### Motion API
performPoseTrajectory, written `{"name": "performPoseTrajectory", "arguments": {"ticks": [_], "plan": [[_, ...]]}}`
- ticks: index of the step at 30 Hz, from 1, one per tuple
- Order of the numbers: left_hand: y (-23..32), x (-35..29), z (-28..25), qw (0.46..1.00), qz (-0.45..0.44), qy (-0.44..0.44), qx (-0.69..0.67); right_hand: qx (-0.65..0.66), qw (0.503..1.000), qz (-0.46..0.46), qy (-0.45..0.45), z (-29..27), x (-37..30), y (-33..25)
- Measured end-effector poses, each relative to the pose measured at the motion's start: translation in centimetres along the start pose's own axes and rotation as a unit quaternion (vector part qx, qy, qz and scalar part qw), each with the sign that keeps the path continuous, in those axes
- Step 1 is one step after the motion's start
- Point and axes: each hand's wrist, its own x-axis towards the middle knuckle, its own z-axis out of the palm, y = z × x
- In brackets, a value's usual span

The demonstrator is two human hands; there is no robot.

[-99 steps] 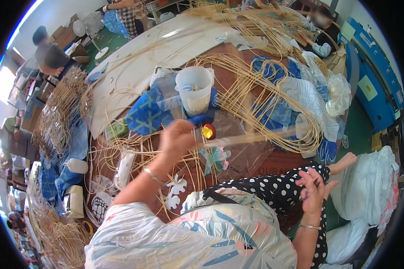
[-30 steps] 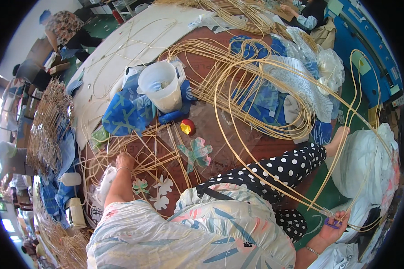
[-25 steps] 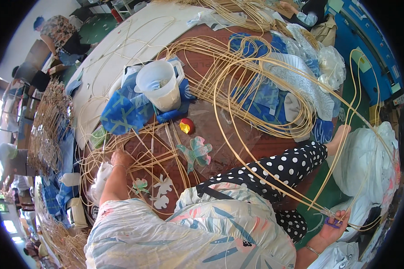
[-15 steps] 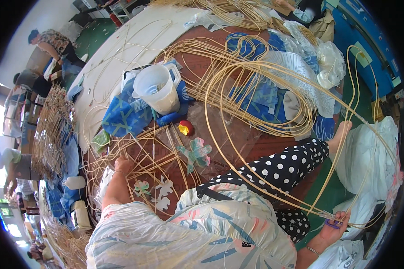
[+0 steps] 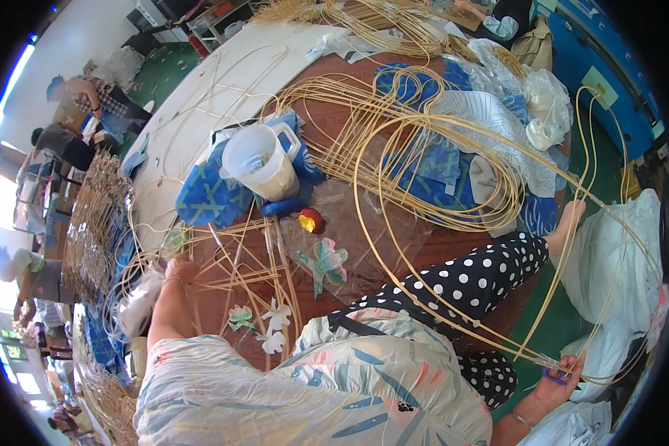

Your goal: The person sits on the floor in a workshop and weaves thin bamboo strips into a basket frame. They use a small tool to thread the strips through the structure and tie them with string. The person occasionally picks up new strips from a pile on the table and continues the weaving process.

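Observation:
My left hand [image 5: 180, 270] is closed among thin pale rattan canes [image 5: 230, 285] on the left of the red-brown work surface. Its fingertips are hidden, so what they grip cannot be made out. A white plastic bag [image 5: 140, 301] lies beside it. At the lower right, my right hand [image 5: 561, 377] is closed around small purple-handled snips [image 5: 555, 375], where the ends of a large rattan loop [image 5: 401, 276] come together. The loop arches over my polka-dot trouser leg. Cut-out flower shapes lie between my hands: a pink-green one [image 5: 325, 265] and a white one [image 5: 276, 316].
A translucent plastic jug [image 5: 256, 160] stands on blue patterned cloth [image 5: 209, 197]. Near it sits a small red and yellow object [image 5: 311, 219]. A big coil of rattan [image 5: 424, 141] covers the far side. Other people [image 5: 100, 100] work at the left, beside bundled dry stems [image 5: 97, 230].
My left hand has moved left, toward the white plastic bag, and some canes near it have shifted. My right hand stays nearly still with the snips. The view has tilted slightly.

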Motion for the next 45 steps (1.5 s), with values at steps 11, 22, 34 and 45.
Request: {"name": "performPoseTrajectory", "arguments": {"ticks": [11,22,34,45], "plan": [[2.1,-1.9,-9.3,0.997,-0.031,-0.002,0.071,0.017,0.999,-0.018,0.04,-0.8,-0.2,1.0],[-5.3,-2.3,-12.8,0.934,0.163,-0.015,0.317,0.053,0.998,-0.026,0.029,-1.5,-0.1,2.6],[-7.4,-7.0,-17.4,0.99,-0.009,0.072,0.118,0.081,0.996,-0.037,0.024,-3.6,0.6,3.3],[-6.0,-10.6,-20.8,0.985,-0.154,0.068,0.044,0.101,0.994,-0.035,0.012,-4.0,0.5,3.5]]}}
